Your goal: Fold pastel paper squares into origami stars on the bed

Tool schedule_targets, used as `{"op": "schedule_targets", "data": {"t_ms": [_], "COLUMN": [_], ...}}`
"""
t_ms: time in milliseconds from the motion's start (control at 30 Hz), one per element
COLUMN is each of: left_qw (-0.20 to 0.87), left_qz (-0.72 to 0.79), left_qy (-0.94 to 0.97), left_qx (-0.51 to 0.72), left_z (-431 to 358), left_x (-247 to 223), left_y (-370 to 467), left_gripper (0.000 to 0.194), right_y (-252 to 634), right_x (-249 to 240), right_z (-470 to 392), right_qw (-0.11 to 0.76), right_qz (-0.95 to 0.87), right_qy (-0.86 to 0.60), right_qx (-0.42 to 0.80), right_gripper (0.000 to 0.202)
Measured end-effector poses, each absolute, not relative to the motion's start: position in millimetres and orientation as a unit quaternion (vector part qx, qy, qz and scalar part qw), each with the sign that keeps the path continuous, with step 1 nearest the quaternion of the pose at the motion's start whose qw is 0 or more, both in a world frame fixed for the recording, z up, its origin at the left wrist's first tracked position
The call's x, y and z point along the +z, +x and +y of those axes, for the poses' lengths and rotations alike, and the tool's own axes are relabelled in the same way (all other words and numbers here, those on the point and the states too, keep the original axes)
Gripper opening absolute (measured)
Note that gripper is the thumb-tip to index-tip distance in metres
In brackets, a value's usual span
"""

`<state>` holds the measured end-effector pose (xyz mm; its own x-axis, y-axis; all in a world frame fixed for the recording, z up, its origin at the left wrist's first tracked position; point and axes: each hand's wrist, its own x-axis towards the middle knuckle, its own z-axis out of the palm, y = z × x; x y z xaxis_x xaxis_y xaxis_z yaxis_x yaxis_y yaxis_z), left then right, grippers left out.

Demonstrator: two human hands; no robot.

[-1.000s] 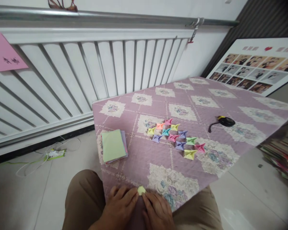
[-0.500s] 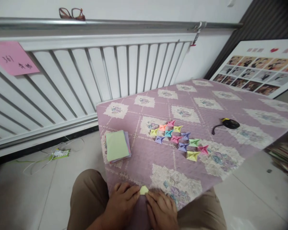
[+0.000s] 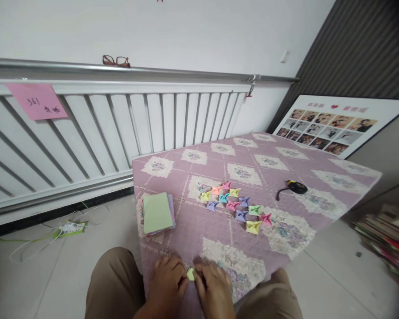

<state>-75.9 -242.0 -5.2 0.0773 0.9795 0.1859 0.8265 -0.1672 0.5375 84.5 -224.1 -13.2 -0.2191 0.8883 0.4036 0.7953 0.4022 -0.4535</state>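
A small pale-yellow piece of folded paper (image 3: 190,274) lies at the near edge of the table, between my two hands. My left hand (image 3: 168,281) grips its left side with curled fingers. On the other side, my right hand (image 3: 214,285) pinches the right edge. Both hands partly cover the paper. Beyond them, several small folded paper pieces (image 3: 223,197) in pink, yellow, blue, purple, green and orange stand in slanting rows. To the left sits a stack of square paper sheets (image 3: 158,213), light green on top.
A floral purple tablecloth (image 3: 186,235) covers the table. A black tape measure-like object (image 3: 297,187) with a strap lies at the right. Behind are a white radiator (image 3: 146,119) and a photo board (image 3: 319,126). A power strip (image 3: 71,228) with cables rests on the floor.
The camera view has tilted up, so the scene sits lower. Both hands still hold the yellow paper; less of it shows, and my right fingers are more bent.
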Motion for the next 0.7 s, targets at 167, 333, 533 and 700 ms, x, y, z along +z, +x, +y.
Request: {"op": "schedule_targets", "data": {"t_ms": [167, 333, 533, 700], "left_qw": [0.158, 0.174, 0.196, 0.201], "left_qz": [0.635, 0.638, 0.62, 0.623], "left_qy": [0.706, 0.704, 0.713, 0.714], "left_qx": [0.271, 0.261, 0.263, 0.248], "left_z": [-243.8, -247.4, -250.3, -250.8], "left_x": [-6.4, -4.2, 1.6, 3.1], "left_y": [-74.4, -78.2, -80.1, -80.0], "left_gripper": [0.011, 0.008, 0.008, 0.011], "right_y": [87.9, 94.5, 99.6, 101.8], "right_x": [-18.8, -19.3, -18.1, -13.4], "right_z": [-226.4, -230.3, -235.1, -234.3], "right_qw": [0.315, 0.309, 0.321, 0.299], "right_qz": [-0.784, -0.801, -0.811, -0.811], "right_qy": [-0.531, -0.503, -0.472, -0.475], "right_qx": [0.066, 0.101, 0.131, 0.168], "right_gripper": [0.014, 0.009, 0.017, 0.016]}}
